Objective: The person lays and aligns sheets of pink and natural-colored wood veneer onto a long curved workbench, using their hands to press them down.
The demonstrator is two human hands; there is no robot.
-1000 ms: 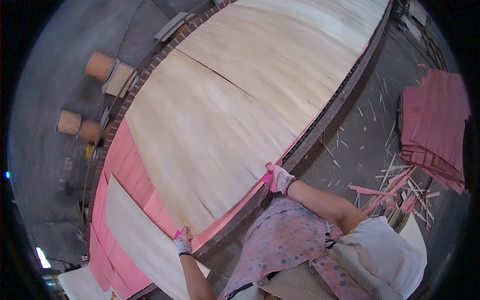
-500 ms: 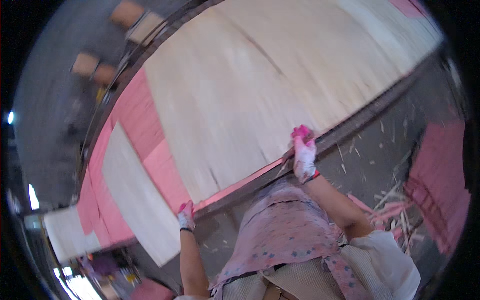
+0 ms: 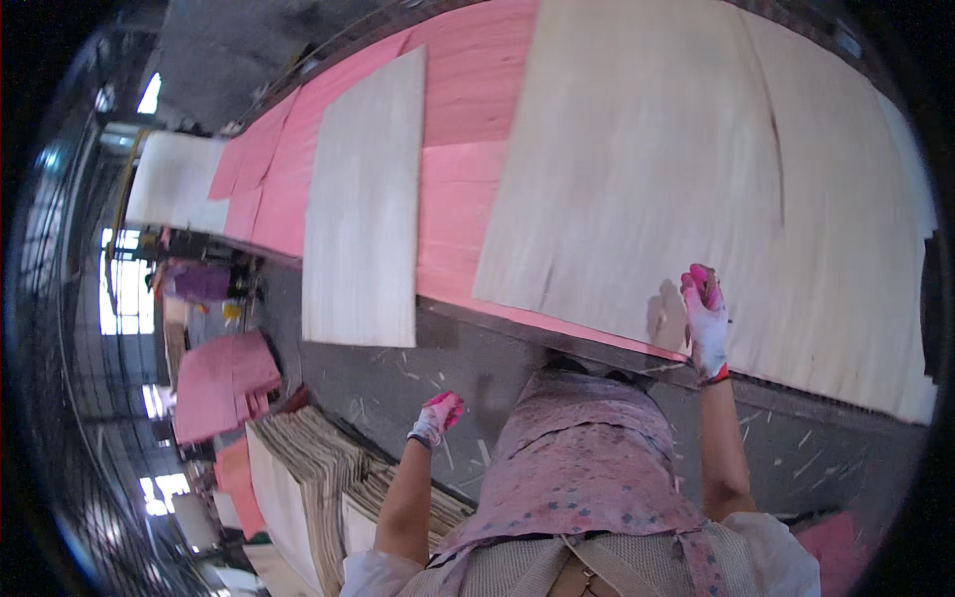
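My right hand (image 3: 706, 323), in a white glove with pink fingers, is raised over the near edge of a large pale wood veneer sheet (image 3: 617, 169). Its fingers are curled in, and anything inside them is hidden. My left hand (image 3: 438, 416), gloved alike, hangs over the floor in front of the table, clear of the sheets. Its fingers are drawn together with nothing visible in them. Under the pale sheet lies a pink sheet layer (image 3: 460, 209), showing along the front edge. A narrower pale veneer strip (image 3: 360, 209) rests across the pink and overhangs the front.
A stack of veneer sheets (image 3: 313, 478) stands at lower left, with pink sheets (image 3: 224, 383) behind it. Wood slivers litter the grey floor (image 3: 458, 358). A person in purple (image 3: 199, 282) is at the far left. Another pink sheet (image 3: 834, 547) lies at lower right.
My view has swung left. My left hand has left the pale sheet's near corner and is now over the floor. My right hand is still by the front edge.
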